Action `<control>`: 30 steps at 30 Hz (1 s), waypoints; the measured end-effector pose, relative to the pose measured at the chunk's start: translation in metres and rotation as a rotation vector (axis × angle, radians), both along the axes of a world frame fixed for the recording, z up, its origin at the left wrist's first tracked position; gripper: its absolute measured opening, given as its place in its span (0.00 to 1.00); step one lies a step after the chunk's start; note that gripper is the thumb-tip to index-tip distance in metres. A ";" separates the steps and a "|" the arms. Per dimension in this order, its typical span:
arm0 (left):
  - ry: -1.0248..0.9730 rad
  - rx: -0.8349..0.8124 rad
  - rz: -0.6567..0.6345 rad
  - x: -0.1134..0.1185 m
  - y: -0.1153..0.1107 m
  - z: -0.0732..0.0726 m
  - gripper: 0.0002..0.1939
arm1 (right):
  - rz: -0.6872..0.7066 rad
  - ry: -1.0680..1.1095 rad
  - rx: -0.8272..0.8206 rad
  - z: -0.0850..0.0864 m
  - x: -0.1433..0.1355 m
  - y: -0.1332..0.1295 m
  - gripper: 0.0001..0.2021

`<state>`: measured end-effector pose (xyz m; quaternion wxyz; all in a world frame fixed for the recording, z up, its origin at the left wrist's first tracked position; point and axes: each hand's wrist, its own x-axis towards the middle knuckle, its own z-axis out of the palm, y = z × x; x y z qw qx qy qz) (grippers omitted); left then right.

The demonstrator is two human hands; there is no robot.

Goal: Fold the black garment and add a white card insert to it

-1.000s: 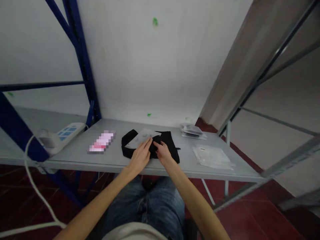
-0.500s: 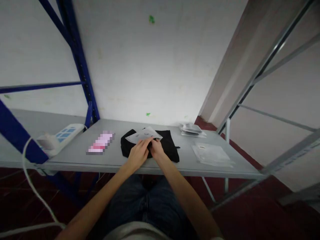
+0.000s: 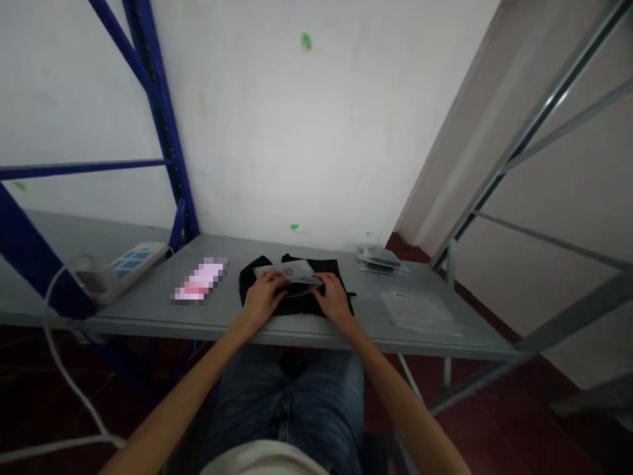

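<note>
A translucent plastic bag [image 3: 297,269] with a small printed mark lies over a black cloth item [image 3: 329,265] at the middle of the table. My left hand [image 3: 264,297] pinches the left end of the bag's near edge. At its right end, my right hand [image 3: 332,295] grips the same edge between thumb and fingers. Between my hands the edge is spread, with something dark showing inside the opening. The black cloth reaches out beyond both hands.
On the grey table [image 3: 198,316], a pixelated pink object [image 3: 202,280] is at left, beside a white power strip [image 3: 136,264] with a cable. Flat clear bags [image 3: 420,310] and a stack of filled bags [image 3: 380,257] are at right. Blue and grey metal frames flank the table.
My hands have moved apart, the right one to the right and the left one slightly left. The bag's near edge now stretches between them, and its opening shows.
</note>
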<state>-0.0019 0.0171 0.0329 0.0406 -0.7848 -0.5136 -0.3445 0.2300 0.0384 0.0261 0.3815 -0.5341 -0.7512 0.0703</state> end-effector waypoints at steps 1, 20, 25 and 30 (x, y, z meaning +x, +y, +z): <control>-0.006 0.004 0.005 -0.001 0.001 -0.001 0.13 | 0.012 -0.024 -0.010 0.000 -0.001 0.003 0.16; -0.247 -0.056 0.244 -0.037 0.019 0.004 0.19 | 0.063 -0.120 0.144 0.014 -0.011 -0.024 0.08; -0.274 -0.326 0.201 -0.052 0.024 0.007 0.19 | 0.258 -0.262 0.177 0.020 -0.059 -0.019 0.13; -0.297 -0.317 0.062 -0.051 0.029 0.000 0.17 | 0.307 -0.479 0.200 0.019 -0.096 -0.009 0.13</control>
